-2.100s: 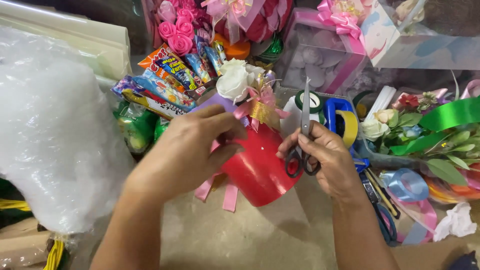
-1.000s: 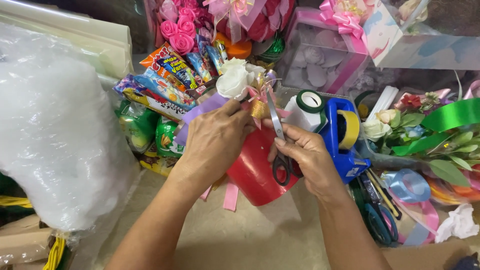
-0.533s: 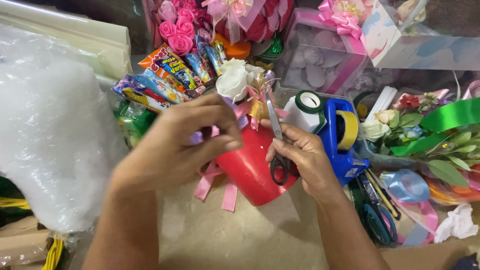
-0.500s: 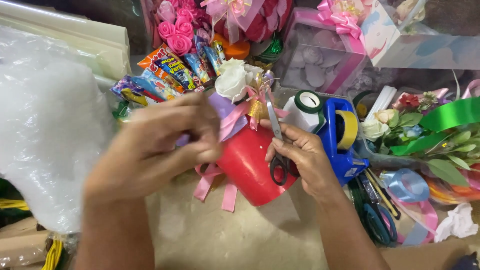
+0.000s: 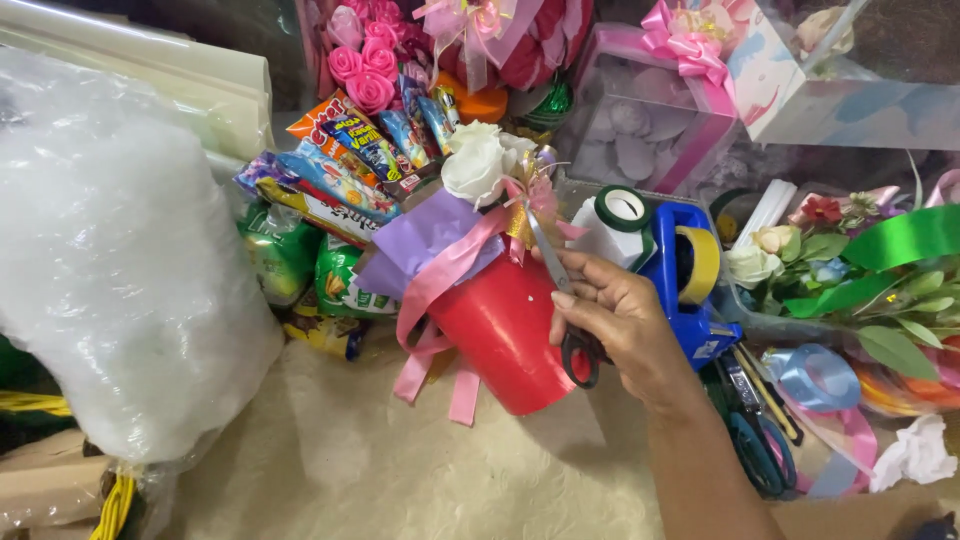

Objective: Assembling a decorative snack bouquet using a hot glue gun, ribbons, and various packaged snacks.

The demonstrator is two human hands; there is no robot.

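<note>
A red cup point(image 5: 505, 335) lies tilted on the cream surface, filled with snack packets point(image 5: 345, 165), a white rose point(image 5: 478, 165), purple paper and a pink ribbon point(image 5: 435, 300) with a gold bow. My right hand point(image 5: 625, 325) grips black-handled scissors point(image 5: 560, 290) with the blades pointing up toward the bow, beside the cup's right side. My left hand is out of the frame.
A big clear plastic bag of white stuffing point(image 5: 110, 270) fills the left. A blue tape dispenser point(image 5: 685, 270) with yellow tape and a green-white roll point(image 5: 620, 210) sit behind my hand. Artificial flowers, green ribbon point(image 5: 905, 240) and gift boxes point(image 5: 700, 90) crowd the right and back.
My left hand let go of the cup arrangement and drew back out of view. The right hand stays by the cup with the scissors raised at the bow.
</note>
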